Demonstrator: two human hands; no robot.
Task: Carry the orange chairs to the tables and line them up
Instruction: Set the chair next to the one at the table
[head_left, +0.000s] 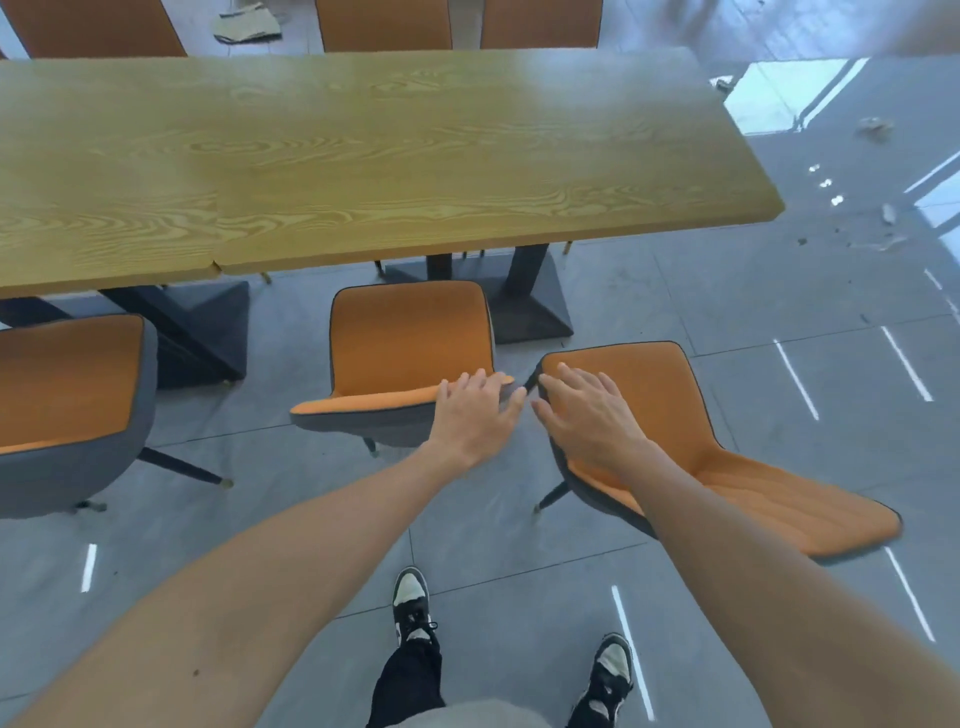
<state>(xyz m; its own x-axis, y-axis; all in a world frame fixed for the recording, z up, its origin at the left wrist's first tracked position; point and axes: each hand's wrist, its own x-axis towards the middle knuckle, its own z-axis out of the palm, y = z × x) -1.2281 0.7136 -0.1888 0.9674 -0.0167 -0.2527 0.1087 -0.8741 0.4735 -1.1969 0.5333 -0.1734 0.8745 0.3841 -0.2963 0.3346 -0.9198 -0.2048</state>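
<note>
The middle orange chair (410, 332) stands at the near edge of the wooden table (363, 156), its seat facing the table. My left hand (475, 415) lies over the right end of its backrest, fingers curled on the top edge. A second orange chair (737, 483) stands to the right, turned at an angle and apart from the table. My right hand (587, 415) rests flat on that chair's left edge with fingers spread and the thumb off the rim. The two chairs nearly touch between my hands.
A third orange chair (67, 384) stands at the table on the left. Three more chair backs (384, 23) show beyond the table's far side. Black table bases (524, 306) sit under the top. Scraps of litter (878, 127) lie on the grey tile floor at right.
</note>
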